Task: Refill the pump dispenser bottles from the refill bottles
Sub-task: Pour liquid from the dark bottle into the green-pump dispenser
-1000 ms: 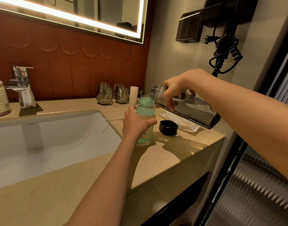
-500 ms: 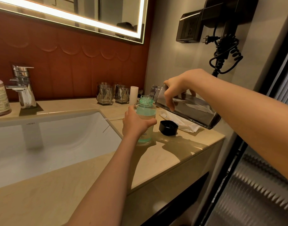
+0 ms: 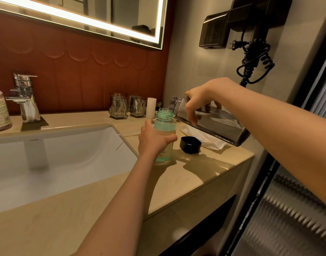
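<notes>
A clear bottle with greenish liquid (image 3: 166,124) stands upright on the beige counter, its threaded neck uncovered. My left hand (image 3: 153,140) grips its body from the left. My right hand (image 3: 197,100) holds a dark see-through refill bottle (image 3: 214,124) tilted, its mouth just above the green bottle's neck. A thin clear stream runs from mouth to neck. A black cap (image 3: 190,145) lies on the counter to the right of the green bottle.
A white sink basin (image 3: 56,163) with a chrome tap (image 3: 23,97) fills the left. Two glass tumblers (image 3: 128,108) and a white cup (image 3: 151,108) stand at the back wall. White wrapping (image 3: 204,139) lies under the refill bottle. A hair dryer (image 3: 251,34) hangs on the right wall.
Almost nothing has moved; both hands keep their holds and the refill bottle stays tilted over the green bottle's neck.
</notes>
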`<control>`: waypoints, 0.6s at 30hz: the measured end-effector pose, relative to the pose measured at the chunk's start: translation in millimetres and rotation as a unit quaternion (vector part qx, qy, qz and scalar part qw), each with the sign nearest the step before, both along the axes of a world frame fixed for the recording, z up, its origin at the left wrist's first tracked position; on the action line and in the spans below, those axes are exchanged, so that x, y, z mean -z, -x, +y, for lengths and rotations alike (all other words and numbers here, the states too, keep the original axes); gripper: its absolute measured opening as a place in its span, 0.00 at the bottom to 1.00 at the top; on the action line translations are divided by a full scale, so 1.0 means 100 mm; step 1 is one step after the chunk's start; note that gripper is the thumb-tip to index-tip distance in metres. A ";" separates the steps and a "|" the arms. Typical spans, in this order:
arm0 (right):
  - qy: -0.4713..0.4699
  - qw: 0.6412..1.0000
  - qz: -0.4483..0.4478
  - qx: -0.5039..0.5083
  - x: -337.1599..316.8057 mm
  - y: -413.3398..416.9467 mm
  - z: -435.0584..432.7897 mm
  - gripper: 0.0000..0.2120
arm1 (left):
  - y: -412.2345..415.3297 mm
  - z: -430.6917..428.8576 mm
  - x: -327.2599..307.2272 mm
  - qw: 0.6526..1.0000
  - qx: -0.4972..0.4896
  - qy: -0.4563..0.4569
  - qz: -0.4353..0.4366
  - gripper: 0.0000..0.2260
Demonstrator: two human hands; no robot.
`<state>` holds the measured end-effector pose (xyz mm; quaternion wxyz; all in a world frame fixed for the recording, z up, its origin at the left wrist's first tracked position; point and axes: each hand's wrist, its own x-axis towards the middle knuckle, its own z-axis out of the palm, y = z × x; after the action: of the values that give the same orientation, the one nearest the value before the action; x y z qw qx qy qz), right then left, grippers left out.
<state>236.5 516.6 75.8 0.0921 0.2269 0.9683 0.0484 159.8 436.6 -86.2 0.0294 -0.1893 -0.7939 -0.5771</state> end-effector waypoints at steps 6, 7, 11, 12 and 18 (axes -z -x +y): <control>0.008 1.000 0.000 0.004 0.00 0.00 0.01 0.27 | -0.01 0.00 -0.01 1.000 0.000 0.002 0.002 0.39; 0.006 1.000 -0.001 0.004 0.00 0.00 0.01 0.27 | -0.02 -0.01 -0.01 1.000 0.000 0.003 0.001 0.39; -0.005 1.000 -0.007 0.002 0.01 0.00 0.00 0.32 | -0.02 -0.01 -0.02 1.000 0.003 0.003 -0.004 0.38; -0.006 1.000 -0.007 0.001 0.01 0.00 0.01 0.33 | -0.02 -0.01 -0.02 1.000 0.003 0.003 -0.004 0.38; -0.008 1.000 -0.007 0.004 0.01 0.01 0.01 0.34 | -0.03 -0.01 -0.02 1.000 0.001 0.002 -0.004 0.39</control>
<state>235.5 517.8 74.8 0.0977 0.2314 0.9663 0.0570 163.0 435.4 -84.1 0.0255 -0.1879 -0.7952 -0.5759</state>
